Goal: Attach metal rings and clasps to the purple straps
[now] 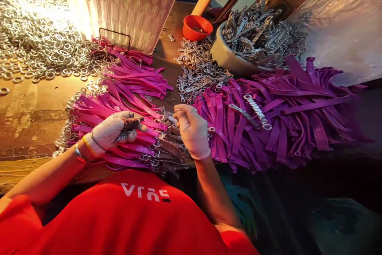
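Pink straps (131, 88) lie heaped on the tabletop (32, 104), each tipped with a metal ring; they look light, limp and somewhat slick, best pinched near the ringed end where the metal gives purchase; the left hand (112, 131), gloved, is curled closed around a small dark tool atop the heap; the right hand (192, 129) pinches something small between its fingertips, too blurred to name, beside the purple straps (286, 119); loose rings (38, 44) spread behind; a bowl (227, 58) holds metal clasps.
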The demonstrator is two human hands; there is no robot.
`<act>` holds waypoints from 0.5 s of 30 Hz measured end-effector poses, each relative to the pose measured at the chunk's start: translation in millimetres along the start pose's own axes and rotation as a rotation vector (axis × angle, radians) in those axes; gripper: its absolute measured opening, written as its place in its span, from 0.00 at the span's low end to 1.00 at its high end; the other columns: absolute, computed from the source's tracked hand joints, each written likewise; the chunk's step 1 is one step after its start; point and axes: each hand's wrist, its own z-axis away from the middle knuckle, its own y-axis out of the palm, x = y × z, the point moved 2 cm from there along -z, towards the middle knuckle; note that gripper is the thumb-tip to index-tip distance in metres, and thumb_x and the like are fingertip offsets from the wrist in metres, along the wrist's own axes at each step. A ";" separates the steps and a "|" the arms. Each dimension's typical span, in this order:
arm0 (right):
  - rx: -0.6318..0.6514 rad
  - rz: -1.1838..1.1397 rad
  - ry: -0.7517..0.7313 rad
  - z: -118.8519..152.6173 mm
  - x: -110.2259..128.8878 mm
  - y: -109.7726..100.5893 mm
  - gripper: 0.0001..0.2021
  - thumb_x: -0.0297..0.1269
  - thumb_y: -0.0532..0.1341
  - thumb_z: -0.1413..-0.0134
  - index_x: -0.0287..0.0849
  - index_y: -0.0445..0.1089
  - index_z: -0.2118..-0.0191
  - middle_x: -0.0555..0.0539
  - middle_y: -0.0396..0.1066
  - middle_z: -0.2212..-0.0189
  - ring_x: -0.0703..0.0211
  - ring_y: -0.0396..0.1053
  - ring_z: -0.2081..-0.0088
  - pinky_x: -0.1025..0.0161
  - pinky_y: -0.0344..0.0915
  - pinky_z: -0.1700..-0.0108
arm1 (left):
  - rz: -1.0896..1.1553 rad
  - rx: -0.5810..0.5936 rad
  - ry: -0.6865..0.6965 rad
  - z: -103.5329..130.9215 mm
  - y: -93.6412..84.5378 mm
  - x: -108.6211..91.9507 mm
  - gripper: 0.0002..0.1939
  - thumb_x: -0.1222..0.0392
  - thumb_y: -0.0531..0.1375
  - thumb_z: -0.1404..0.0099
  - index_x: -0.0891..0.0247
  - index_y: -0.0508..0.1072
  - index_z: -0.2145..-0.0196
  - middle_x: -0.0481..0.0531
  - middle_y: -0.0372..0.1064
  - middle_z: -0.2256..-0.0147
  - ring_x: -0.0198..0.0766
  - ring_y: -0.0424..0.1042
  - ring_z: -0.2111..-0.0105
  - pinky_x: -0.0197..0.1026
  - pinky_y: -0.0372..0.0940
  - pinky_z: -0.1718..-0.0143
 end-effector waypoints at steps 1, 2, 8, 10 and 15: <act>0.056 0.036 -0.110 -0.2 18.3 -1.4 0.14 0.40 0.51 0.29 0.44 0.68 0.45 0.44 0.76 0.57 0.55 0.74 0.59 0.61 0.69 0.55 | -0.022 0.003 -0.009 1.4 0.9 1.2 0.08 0.59 0.63 0.34 0.68 0.72 0.64 0.55 0.73 0.68 0.23 0.58 0.83 0.26 0.47 0.86; 0.126 0.097 -0.215 -0.3 36.2 -1.4 0.14 0.38 0.52 0.29 0.44 0.67 0.44 0.43 0.75 0.56 0.54 0.73 0.58 0.60 0.68 0.54 | -0.044 0.013 -0.015 2.8 1.8 1.9 0.09 0.58 0.61 0.33 0.68 0.72 0.64 0.54 0.73 0.69 0.23 0.57 0.84 0.27 0.47 0.86; 0.433 0.438 -0.567 1.3 92.7 13.4 0.16 0.30 0.57 0.33 0.45 0.68 0.43 0.43 0.72 0.57 0.53 0.69 0.59 0.60 0.63 0.59 | -0.154 0.167 -0.139 8.0 5.8 6.2 0.12 0.55 0.58 0.35 0.66 0.70 0.71 0.47 0.61 0.81 0.27 0.53 0.86 0.31 0.46 0.87; 0.411 0.485 -0.579 2.3 92.4 16.2 0.14 0.31 0.56 0.32 0.45 0.70 0.44 0.43 0.72 0.60 0.53 0.67 0.61 0.60 0.61 0.61 | -0.178 0.191 -0.140 10.3 7.1 7.9 0.14 0.53 0.57 0.34 0.65 0.68 0.73 0.46 0.58 0.83 0.27 0.51 0.87 0.32 0.44 0.87; 0.317 0.353 -0.524 4.4 81.5 10.2 0.12 0.36 0.54 0.30 0.41 0.74 0.51 0.44 0.74 0.66 0.55 0.67 0.66 0.60 0.58 0.63 | -0.306 -0.010 0.206 22.6 9.3 3.1 0.14 0.49 0.60 0.34 0.65 0.69 0.68 0.46 0.63 0.78 0.26 0.53 0.84 0.31 0.48 0.84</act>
